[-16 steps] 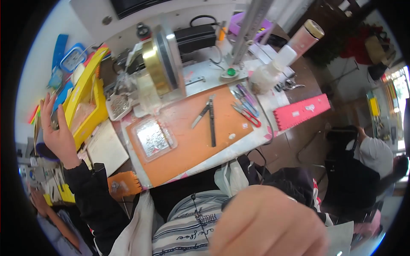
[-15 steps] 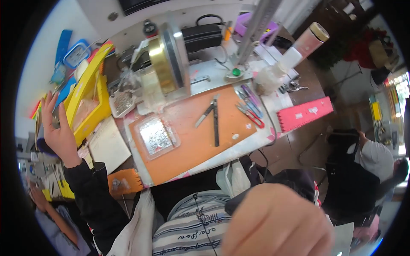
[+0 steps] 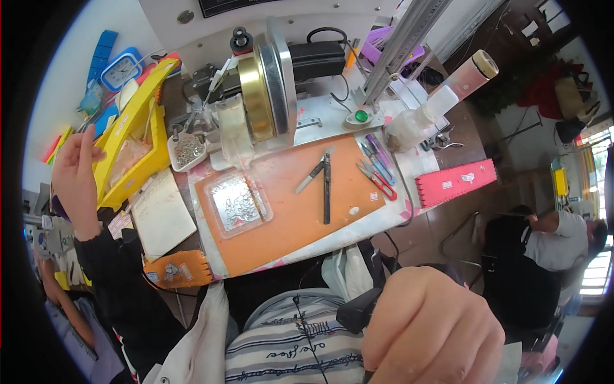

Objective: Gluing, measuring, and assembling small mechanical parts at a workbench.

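A: Where is the bin (image 3: 157,137), and how would it be handled?
B: It is set at the left, just beyond the notebook (image 3: 166,217). It can be judged light, stiff and hardly fragile, though its smooth wall may be slippery. It would best be taken by the rim, since soft-looking stuff is held inside.
A: And the hands?
B: The right hand (image 3: 435,329) is seen from the back, fingers curled under; whether anything is held cannot be told. The left hand (image 3: 77,171) is raised beside the bin, fingers loosely parted, nothing seen in them; contact with the bin cannot be confirmed.
A: Can any brand or writing be read?
B: No brand is made out. Dark script is borne by the shirt (image 3: 288,345), faint handwriting by the notebook, and pale labels by the pink block (image 3: 456,184).
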`<state>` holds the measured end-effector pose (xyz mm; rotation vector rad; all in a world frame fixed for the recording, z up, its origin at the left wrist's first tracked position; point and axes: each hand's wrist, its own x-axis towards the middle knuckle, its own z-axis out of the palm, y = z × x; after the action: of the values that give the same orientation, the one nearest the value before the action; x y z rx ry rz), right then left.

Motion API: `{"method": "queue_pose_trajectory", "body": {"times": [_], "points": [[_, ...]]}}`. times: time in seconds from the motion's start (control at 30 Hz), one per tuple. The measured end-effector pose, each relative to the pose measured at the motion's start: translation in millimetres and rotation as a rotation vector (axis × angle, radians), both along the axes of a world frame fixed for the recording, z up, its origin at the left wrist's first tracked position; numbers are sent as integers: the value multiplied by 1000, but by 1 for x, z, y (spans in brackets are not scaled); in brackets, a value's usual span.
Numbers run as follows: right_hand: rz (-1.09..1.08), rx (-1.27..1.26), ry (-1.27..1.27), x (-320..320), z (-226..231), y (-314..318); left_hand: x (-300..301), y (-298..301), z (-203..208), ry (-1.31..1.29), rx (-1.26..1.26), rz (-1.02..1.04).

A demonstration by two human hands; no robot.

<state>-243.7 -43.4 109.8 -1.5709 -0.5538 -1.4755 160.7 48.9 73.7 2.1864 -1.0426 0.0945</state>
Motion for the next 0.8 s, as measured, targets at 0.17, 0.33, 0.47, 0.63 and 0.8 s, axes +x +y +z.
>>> {"method": "queue_pose_trajectory", "body": {"times": [0.17, 0.33, 0.47, 0.63, 0.8], "points": [[-45, 150, 776, -22, -14, -9, -24, -34, 2, -1371, 105, -138], [-1018, 285, 1211, -71, -110, -63, -42, -47, 5, 44, 59, 0], [-1331, -86, 1414, -79, -132, -82, -84, -60, 8, -239, -181, -385], [-1307, -256, 1497, -62, -139, -88, -99, -55, 17, 97, -222, -554], [-1128, 339, 1244, -58, -120, -69, -86, -68, 7, -95, -130, -719]]}}
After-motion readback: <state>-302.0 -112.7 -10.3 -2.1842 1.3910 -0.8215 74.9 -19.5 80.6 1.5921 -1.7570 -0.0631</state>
